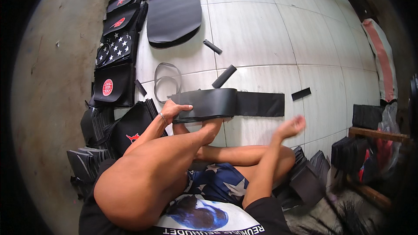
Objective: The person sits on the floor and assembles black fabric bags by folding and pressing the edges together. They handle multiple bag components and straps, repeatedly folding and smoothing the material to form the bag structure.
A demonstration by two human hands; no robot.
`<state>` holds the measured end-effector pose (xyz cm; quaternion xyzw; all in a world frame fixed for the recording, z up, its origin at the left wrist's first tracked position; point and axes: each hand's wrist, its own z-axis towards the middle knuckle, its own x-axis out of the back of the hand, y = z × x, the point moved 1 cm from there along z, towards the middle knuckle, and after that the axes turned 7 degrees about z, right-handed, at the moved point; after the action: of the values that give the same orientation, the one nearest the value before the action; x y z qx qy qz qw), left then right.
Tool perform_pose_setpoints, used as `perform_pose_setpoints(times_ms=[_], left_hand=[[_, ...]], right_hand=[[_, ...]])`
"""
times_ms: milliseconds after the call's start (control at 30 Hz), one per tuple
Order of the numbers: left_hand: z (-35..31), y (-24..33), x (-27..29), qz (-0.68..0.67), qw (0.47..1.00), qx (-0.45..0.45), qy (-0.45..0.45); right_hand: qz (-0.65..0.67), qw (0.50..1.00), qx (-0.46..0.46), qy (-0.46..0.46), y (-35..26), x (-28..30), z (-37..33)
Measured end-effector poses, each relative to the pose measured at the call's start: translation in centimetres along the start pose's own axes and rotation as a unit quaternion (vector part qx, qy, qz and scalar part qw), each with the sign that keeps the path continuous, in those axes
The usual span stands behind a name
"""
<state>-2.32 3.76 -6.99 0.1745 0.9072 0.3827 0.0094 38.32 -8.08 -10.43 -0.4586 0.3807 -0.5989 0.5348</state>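
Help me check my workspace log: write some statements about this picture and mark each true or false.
1. The left hand touches the wide black sheet. True.
2. The right hand presses on that sheet. False: it is apart from it.
3. A bracelet circles the left wrist. True.
4. The floor tiles are bright red. False: they are pale.
5. A star-patterned piece lies in the row at left. True.

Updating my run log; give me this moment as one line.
left hand: holds sheet, thumb on top | right hand: raised, curled, blurred | wide strip: extends right of sheet
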Motion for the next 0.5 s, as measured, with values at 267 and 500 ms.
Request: perform_pose_setpoints(times_ms=[267,500], left_hand=[[-1.3,0.3,0.8,-0.021,1.0,0.011,0.012],[-0.2,-0.4,1.2,-0.023,1.0,0.006,-0.02]], right_hand=[[-0.129,0.744,0.257,-0.603,-10.9,-5.1,-19.6],[-0.059,0.779,0.2,-0.591,-9.5,-6.2,-20.0]])
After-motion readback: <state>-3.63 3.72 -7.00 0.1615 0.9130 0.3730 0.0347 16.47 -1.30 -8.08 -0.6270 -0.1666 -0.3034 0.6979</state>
